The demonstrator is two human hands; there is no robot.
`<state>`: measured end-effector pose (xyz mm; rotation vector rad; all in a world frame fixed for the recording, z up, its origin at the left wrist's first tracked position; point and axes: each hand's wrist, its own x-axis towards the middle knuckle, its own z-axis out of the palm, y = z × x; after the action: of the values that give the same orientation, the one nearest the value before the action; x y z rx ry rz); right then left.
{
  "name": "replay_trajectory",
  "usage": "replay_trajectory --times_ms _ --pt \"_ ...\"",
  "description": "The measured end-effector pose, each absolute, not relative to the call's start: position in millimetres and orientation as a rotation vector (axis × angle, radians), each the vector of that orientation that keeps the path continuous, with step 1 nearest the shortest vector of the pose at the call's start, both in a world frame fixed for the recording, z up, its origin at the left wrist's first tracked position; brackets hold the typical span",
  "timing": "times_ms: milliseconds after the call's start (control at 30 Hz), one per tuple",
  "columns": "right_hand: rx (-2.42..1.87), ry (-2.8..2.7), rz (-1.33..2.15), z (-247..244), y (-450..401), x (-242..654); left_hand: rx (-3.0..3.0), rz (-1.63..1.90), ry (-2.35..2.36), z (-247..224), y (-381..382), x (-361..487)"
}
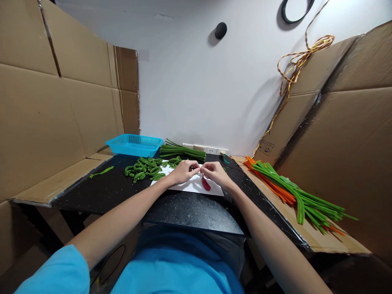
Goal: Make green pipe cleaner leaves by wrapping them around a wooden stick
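Observation:
My left hand (183, 172) and my right hand (215, 173) meet above a white sheet (186, 186) on the black table. Thumbs and fingers of both are pinched together, almost touching. Something small and pale shows between the fingertips, too small to name. Just below my right hand is a red curved piece (206, 183), perhaps hanging from the fingers or lying on the sheet; I cannot tell which. A pile of green looped fuzzy pieces (147, 167) lies to the left of my left hand, partly on the sheet.
A blue plastic basket (134, 141) stands at the back left. Long green stems (183, 152) lie bundled by the wall sockets (212, 150). On the right, green strips (290, 190) and orange strips (272, 183) rest on cardboard. A flat green strip (102, 172) lies far left. Cardboard walls flank the table.

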<state>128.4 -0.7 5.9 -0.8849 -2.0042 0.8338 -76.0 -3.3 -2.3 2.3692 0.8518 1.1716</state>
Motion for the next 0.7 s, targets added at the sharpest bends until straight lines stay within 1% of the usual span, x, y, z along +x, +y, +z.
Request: replay_trajectory --times_ms 300,567,700 --pt "-0.928 -2.058 0.558 7.8 -4.4 127.6 2.386 1.181 0.882 -5.0 -0.4 -76.4" --pt "-0.959 -1.924 0.536 8.5 -1.0 129.1 2.33 1.238 0.932 0.4 -3.3 -76.1" --pt "-0.932 -1.901 0.635 9.2 -2.4 128.1 2.324 1.241 0.948 0.7 -3.2 -76.8"
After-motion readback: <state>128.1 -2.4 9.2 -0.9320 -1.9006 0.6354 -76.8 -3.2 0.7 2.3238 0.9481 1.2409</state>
